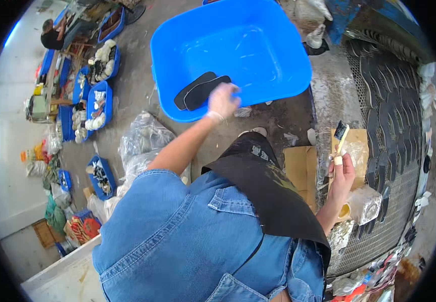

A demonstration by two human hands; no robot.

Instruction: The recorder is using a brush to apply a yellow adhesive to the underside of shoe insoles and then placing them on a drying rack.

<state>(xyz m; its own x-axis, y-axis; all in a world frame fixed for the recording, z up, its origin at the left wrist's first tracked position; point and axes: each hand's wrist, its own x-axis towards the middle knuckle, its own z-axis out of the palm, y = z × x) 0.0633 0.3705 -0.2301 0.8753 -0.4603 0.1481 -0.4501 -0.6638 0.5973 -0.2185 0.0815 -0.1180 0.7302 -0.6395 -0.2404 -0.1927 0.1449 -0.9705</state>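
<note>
Two flat black shoe-sole pieces, a back one (190,89) and a front one (200,94), overlap in the near left corner of a large blue tub (283,83). My left hand (222,102), in a thin pale glove, is over the tub's near wall beside the front piece. Motion smears its fingers, so I cannot tell whether it touches the piece. On the right, my right hand (342,176) is closed round the pale handle of a brush (342,136). The brush stands upright, its dark bristles at the top.
Right of me, a mesh rack (404,186) carries rows of dark sole strips. A crusted pot (366,205) with yellowish stuff sits below the brush, near cardboard (303,166). Plastic bags (145,138) and blue bins (105,108) lie left; a person (52,36) is far left.
</note>
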